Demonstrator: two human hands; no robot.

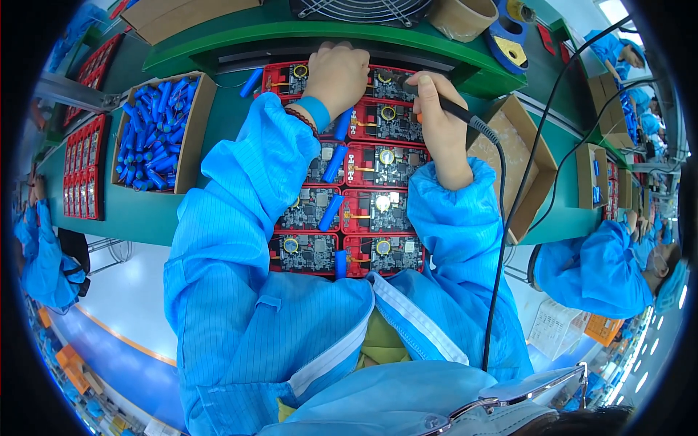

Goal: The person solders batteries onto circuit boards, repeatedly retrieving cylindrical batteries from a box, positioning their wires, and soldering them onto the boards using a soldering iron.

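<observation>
**Iron over the far boards**

The right hand (436, 120) pinches a soldering iron (454, 110) in its fingers, long axis running right to left, tip at the top right board (389, 83). The left hand (336, 73) rests curled on the neighbouring board, just left of the tip. Blue cells (333, 163) lie between the red trays (378, 166) on the counter (138, 211).
</observation>
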